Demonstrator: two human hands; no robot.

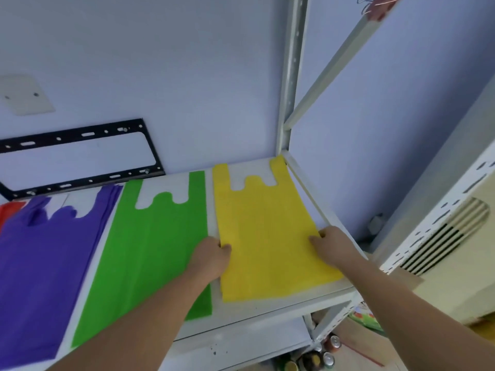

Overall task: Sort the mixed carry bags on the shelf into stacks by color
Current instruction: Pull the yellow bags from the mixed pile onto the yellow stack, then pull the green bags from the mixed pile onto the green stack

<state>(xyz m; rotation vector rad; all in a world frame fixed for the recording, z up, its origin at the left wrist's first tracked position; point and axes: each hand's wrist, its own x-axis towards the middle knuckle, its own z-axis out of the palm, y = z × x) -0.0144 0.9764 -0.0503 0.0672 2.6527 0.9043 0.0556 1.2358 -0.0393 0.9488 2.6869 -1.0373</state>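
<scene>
The yellow bag (263, 231) lies flat on the white shelf (270, 307), at its right end, handles pointing toward the wall. Its right edge runs close along the shelf's side rail; its near edge stops just short of the shelf's front lip. The left hand (213, 257) pinches the yellow bag's left edge, grip narrow, thumb on top. The right hand (330, 243) does the same on the right edge, grip closed on the fabric. Left of the yellow bag, across a thin strip of bare shelf, lies the green bag (150, 245), its near edge overhanging the front lip. Beyond that lies the purple stack (45, 261), with a red bag (8, 210) showing at the far left.
</scene>
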